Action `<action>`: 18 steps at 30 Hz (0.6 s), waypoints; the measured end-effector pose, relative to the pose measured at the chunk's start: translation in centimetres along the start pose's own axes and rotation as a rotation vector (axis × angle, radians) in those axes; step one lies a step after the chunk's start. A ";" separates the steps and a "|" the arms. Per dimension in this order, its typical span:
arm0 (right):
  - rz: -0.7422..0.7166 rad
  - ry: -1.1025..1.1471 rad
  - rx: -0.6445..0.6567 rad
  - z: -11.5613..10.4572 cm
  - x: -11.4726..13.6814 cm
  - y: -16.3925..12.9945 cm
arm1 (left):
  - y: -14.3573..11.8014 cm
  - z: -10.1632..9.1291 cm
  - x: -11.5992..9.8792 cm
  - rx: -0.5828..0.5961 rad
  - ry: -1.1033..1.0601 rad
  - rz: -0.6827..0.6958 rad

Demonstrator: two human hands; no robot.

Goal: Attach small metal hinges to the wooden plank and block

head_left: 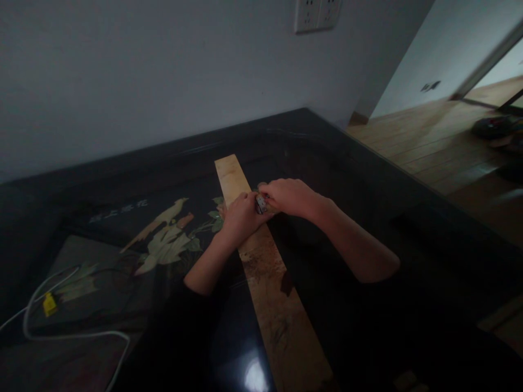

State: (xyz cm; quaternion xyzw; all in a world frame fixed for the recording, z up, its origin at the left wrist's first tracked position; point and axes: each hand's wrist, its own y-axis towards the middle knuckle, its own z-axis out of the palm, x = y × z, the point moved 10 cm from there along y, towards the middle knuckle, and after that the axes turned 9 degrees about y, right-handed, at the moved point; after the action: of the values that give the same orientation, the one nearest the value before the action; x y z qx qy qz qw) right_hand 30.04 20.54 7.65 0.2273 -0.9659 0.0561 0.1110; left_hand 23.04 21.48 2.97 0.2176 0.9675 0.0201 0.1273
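A dim room, seen from above a glossy black desk (368,179) that fills most of the view. A long pale wooden strip (265,272) lies flat on the desk, running from about 6 o'clock up toward 12 o'clock. Both bare hands meet on the strip near the centre of the view. The left hand (241,216) rests on the strip with its fingers curled inward. The right hand (288,196) sits just beside it, toward 3 o'clock, fingers also curled. Between them, pinched by the fingers of both hands, is a small metallic object (260,204); it is too small and dark to identify. It sits on or just above the strip.

At 9 o'clock from the hands, the desk carries an inlaid picture of a pale bird (163,234) among green leaves, with a short line of light characters (118,210) above it, too blurred to read. At 8 o'clock a white cable (69,335) loops across the desk, with a small yellow tag (49,305) beside it. On the grey wall at 12 o'clock is a white socket plate (317,14). At 2 o'clock lies a wooden floor (429,141).
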 end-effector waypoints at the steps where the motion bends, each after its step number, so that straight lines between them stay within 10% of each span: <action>1: 0.007 0.004 -0.009 -0.1 -0.3 0.1 | -0.1 -0.2 0.0 -0.005 0.029 -0.019; 9: 0.071 0.092 -0.091 -1.4 -2.4 0.2 | 0.4 -0.2 0.4 0.006 -0.105 0.002; 18: -0.174 0.501 -0.016 -1.8 0.6 -0.1 | 0.7 0.8 2.9 0.286 -1.087 -0.213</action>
State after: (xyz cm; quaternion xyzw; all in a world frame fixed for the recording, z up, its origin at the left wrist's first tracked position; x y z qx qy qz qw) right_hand 29.88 20.49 9.57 0.2877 -0.8854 0.0933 0.3530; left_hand 21.04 23.30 1.58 0.1127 0.7727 -0.2387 0.5773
